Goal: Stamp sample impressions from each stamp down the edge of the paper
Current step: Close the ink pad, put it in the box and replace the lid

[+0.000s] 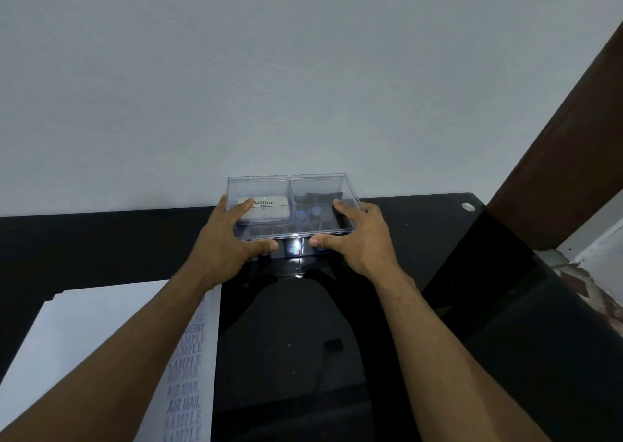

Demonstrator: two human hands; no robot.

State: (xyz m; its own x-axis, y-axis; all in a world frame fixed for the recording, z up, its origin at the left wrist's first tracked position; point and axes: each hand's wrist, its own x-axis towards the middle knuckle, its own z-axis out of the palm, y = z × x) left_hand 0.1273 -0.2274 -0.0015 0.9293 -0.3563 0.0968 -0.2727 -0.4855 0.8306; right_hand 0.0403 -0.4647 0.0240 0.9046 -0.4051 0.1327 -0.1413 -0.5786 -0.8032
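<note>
From the head camera I see both of my hands on a clear plastic box [292, 205] at the far edge of a glossy black table [472, 306], close to a plain pale wall [303, 70]. The box is rectangular, hard-walled and see-through, with a divider splitting it into two compartments. My left hand [229, 239] grips its left end, fingers curled up over the side and top, thumb along the near lower edge. My right hand [354, 239] grips the right end the same way, thumb pointing inward along the near edge.

Inside the left compartment lies a white, rounded-corner ink pad tin [263, 209] printed "Artline". The right compartment holds dark stamps [323, 197], with two small blue round spots in front of them; I cannot tell more through the plastic.

The paper [84, 340], a flat white stack of sheets, lies near-left on the table, partly under my left forearm. Down its right edge runs a column of bluish impressions [185, 391] reading "SAMPLE" and "AIR MAIL". A brown wooden beam [556, 155] slants at the right, with a round metal fitting [468, 207] in the table corner.
</note>
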